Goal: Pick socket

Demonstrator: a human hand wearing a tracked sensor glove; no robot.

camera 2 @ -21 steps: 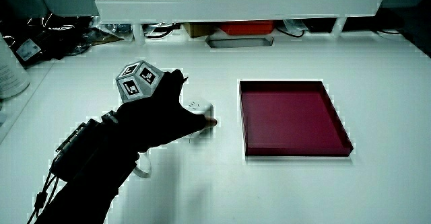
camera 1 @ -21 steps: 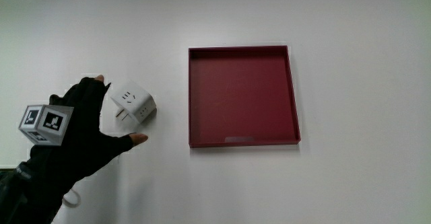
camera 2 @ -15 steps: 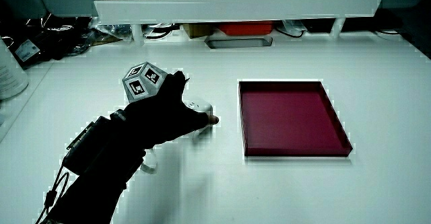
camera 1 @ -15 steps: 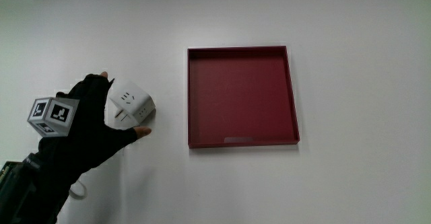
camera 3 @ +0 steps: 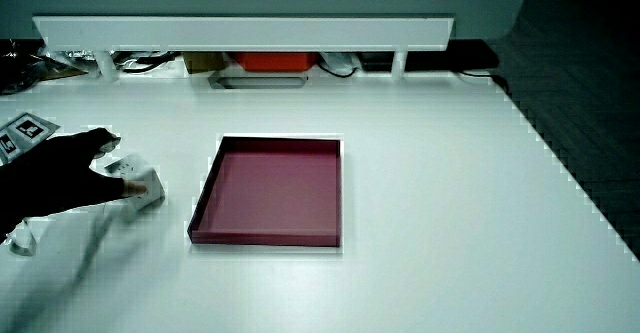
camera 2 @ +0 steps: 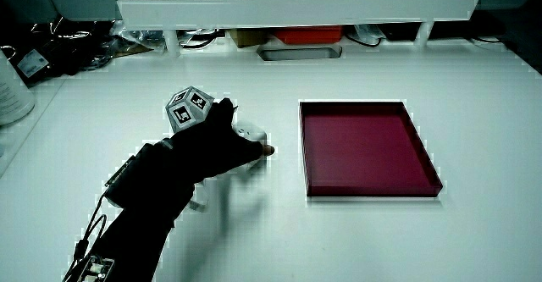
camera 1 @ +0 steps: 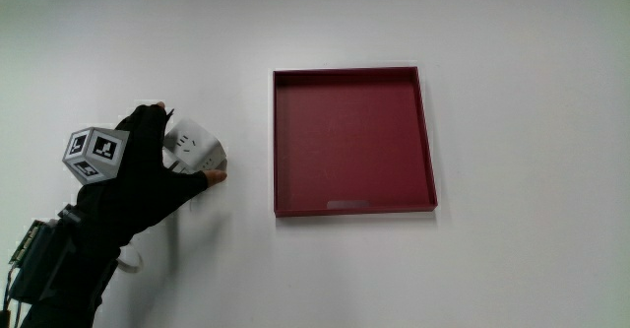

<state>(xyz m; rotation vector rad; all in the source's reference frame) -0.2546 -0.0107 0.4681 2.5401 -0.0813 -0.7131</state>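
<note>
A white cube socket [camera 1: 195, 146] sits on the white table beside the dark red tray [camera 1: 430, 141]. The gloved hand [camera 1: 148, 175] lies over the socket's side away from the tray, fingers wrapped around it, thumb tip at its near corner. The patterned cube [camera 1: 96, 155] rides on the hand's back. In both side views the hand [camera 2: 212, 142] [camera 3: 70, 178] covers most of the socket [camera 2: 250, 133] [camera 3: 140, 181], which rests on the table.
The red tray [camera 2: 428, 159] [camera 3: 200, 208] holds nothing. A low white partition [camera 2: 296, 11] runs along the table's edge farthest from the person, with clutter under it. A white loop of cord [camera 1: 131, 261] hangs at the forearm.
The hand has slid forward onto the socket and its fingers have closed around it. The socket stays at the same spot on the table.
</note>
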